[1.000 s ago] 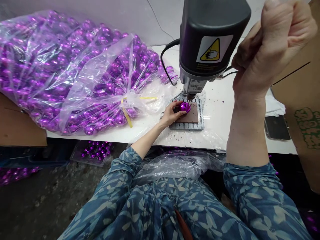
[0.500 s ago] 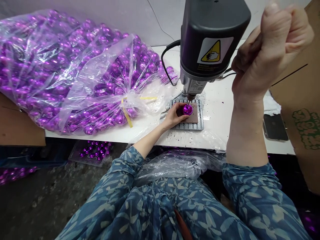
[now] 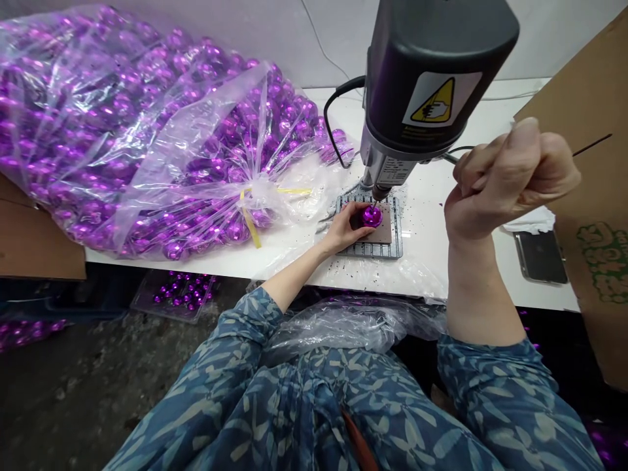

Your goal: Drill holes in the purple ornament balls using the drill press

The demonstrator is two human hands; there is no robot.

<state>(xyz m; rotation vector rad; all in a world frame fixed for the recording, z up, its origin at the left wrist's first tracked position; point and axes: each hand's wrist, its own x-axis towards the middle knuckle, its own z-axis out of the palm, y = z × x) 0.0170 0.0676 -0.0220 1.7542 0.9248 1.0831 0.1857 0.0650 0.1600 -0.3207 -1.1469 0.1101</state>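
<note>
Between the thumb and fingers of my left hand (image 3: 346, 229) is a shiny purple ball (image 3: 372, 216). It rests on a brown board (image 3: 381, 235) on top of the slotted metal base (image 3: 396, 247) of a drill press (image 3: 432, 78). The bit (image 3: 375, 201) points down at the ball's top; I cannot tell whether it has entered. My right hand (image 3: 510, 180) is closed in a fist beside the drill head, at the end of its feed lever (image 3: 450, 154); the fingers hide the grip itself.
A big clear bag of purple balls (image 3: 147, 144), tied with yellow ribbon (image 3: 251, 226), fills the table's left. At right are a phone (image 3: 541, 256), a white cloth (image 3: 532, 220) and a cardboard box (image 3: 598, 196). A tray of balls (image 3: 179, 294) sits below the table edge.
My right hand has come down and a little to the left, turning the lever. The left hand still holds the ball under the bit. The whole view has shifted slightly.
</note>
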